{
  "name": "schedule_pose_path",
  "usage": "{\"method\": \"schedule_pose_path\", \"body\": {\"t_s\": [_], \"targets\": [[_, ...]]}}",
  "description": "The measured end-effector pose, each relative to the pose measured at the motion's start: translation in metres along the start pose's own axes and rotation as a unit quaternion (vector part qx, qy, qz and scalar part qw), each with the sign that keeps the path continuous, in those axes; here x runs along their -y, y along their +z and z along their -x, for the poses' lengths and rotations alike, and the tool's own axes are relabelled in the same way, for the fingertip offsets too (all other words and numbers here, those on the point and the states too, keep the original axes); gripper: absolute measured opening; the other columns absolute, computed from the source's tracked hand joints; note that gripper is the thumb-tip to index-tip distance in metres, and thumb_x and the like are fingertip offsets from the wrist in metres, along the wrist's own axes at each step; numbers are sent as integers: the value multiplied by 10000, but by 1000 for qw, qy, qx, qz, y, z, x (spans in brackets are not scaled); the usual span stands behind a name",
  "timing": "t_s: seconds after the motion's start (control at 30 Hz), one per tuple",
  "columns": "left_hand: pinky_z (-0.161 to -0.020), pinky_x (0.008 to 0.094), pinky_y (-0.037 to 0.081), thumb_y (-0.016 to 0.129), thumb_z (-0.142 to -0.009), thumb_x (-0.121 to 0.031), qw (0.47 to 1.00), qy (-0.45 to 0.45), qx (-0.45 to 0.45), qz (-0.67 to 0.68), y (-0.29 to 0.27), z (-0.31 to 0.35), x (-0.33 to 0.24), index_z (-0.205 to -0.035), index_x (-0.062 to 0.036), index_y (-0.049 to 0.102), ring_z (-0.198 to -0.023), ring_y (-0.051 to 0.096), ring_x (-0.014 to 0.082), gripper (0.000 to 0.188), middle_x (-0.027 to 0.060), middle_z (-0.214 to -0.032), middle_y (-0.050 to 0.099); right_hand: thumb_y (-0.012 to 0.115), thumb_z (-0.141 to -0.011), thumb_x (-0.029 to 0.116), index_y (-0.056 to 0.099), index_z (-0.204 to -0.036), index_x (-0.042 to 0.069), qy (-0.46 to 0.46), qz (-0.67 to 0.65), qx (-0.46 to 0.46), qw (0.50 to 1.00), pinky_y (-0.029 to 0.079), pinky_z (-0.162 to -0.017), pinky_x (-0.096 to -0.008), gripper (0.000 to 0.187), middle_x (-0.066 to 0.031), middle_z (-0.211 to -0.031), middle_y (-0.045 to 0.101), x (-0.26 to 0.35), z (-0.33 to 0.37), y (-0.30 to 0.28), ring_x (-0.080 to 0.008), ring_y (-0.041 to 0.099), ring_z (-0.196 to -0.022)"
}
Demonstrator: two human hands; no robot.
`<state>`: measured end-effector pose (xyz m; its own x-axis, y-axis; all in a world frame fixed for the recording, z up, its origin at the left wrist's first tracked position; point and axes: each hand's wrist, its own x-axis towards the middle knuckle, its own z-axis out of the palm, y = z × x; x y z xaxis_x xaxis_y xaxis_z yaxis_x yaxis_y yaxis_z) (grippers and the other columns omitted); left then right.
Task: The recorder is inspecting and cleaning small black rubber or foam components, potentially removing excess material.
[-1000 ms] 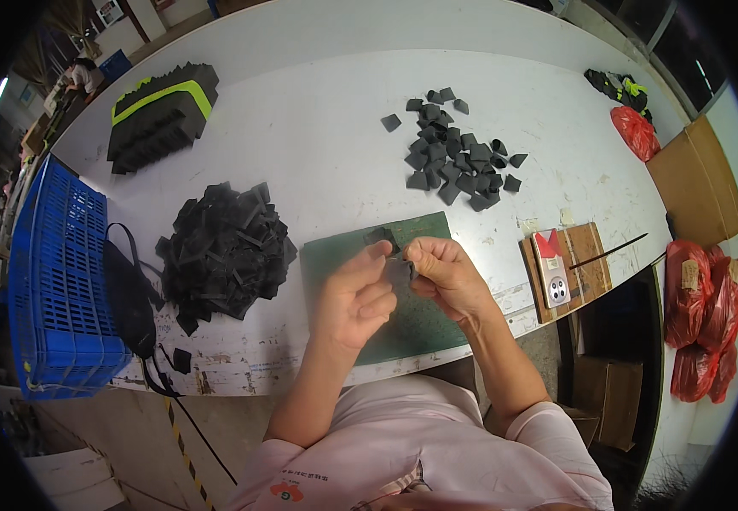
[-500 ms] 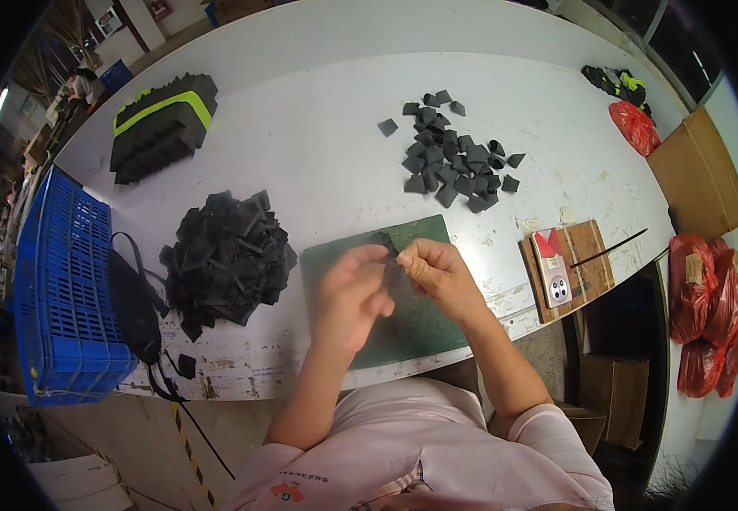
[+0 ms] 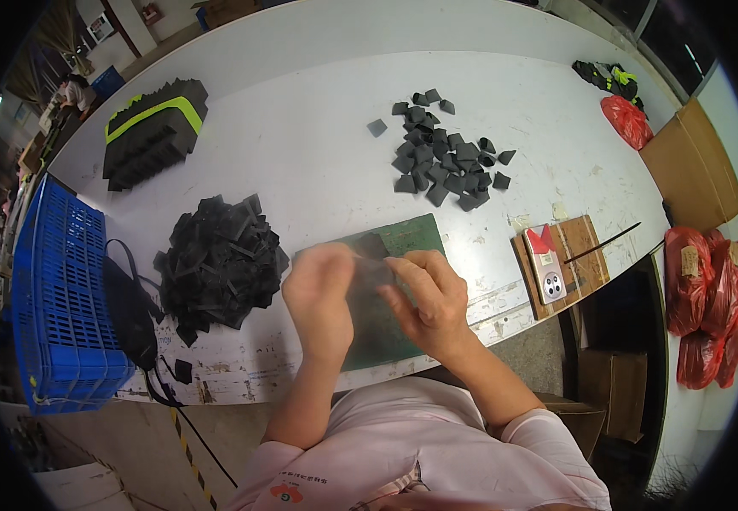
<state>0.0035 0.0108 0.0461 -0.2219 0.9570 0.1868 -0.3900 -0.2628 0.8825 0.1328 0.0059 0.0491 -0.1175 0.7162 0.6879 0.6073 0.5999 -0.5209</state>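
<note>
Over the green cutting mat (image 3: 416,341) my two hands are close together with a thin dark grey piece (image 3: 371,271) between them, blurred by motion. My right hand (image 3: 433,298) has its fingers bent, with the thumb and forefinger at the piece's right edge. My left hand (image 3: 319,285) is at its left side, smeared, and its fingers cannot be made out. To the left lies a big heap of flat black pieces (image 3: 220,264). Beyond the mat is a looser group of small dark pieces (image 3: 450,162) with folded, cone-like shapes.
A blue plastic basket (image 3: 62,298) stands at the left edge, beside a black strapped pouch (image 3: 130,315). Farther back sits a strapped dark stack (image 3: 156,132). At right are a phone (image 3: 546,277) on a wooden board (image 3: 586,247), a thin black rod (image 3: 603,242), a carton (image 3: 693,166) and red bags (image 3: 701,298).
My hands have drawn slightly apart, and the right hand's pinch has loosened and turned. More of the dark piece shows between them. The whole view has shifted a little.
</note>
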Motion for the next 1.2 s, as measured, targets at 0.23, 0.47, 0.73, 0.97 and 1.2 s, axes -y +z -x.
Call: {"method": "schedule_pose_path", "body": {"t_s": [0.23, 0.47, 0.73, 0.97, 1.2], "targets": [[-680, 222, 396, 552, -805, -17, 999, 16, -24, 30, -2, 6, 5, -836, 22, 546, -729, 493, 101, 50, 59, -804, 559, 684, -605, 38, 580, -983, 33, 23, -12, 18, 1000, 448, -494, -272, 392, -94, -822, 561, 2, -8, -11, -211, 546, -628], [-639, 230, 410, 596, -774, -6, 972, 133, 22, -191, 11, 6, -3, -793, -4, 547, -699, 510, 126, 53, 59, -790, 559, 700, -605, 65, 536, -1064, -1, 68, -182, 107, 975, 448, -539, -248, 492, -126, -837, 553, -3, -8, -23, -185, 541, -691], [-590, 224, 417, 609, -742, 45, 867, 351, 58, -349, 17, -1, -9, -779, 14, 522, -686, 500, 125, 100, 93, -791, 544, 689, -645, 9, 611, -927, 15, 104, -229, 58, 966, 433, -508, -242, 293, -82, -796, 574, -5, -7, -15, -148, 521, -584], [-622, 188, 373, 553, -807, -11, 989, 70, -3, -134, 0, 12, 1, -750, 3, 502, -677, 457, 93, 78, 64, -791, 523, 688, -646, 15, 622, -840, 5, 100, -164, 46, 980, 435, -487, -276, 205, -94, -739, 573, -3, -5, -2, -196, 542, -576], [-630, 211, 381, 547, -793, 0, 983, 117, 36, -138, -3, 13, 6, -798, 7, 513, -707, 472, 113, 35, 72, -801, 530, 661, -621, -33, 597, -805, -17, 20, -79, 46, 996, 434, -487, -297, 195, -113, -725, 557, -13, 1, -5, -232, 529, -590]]}}
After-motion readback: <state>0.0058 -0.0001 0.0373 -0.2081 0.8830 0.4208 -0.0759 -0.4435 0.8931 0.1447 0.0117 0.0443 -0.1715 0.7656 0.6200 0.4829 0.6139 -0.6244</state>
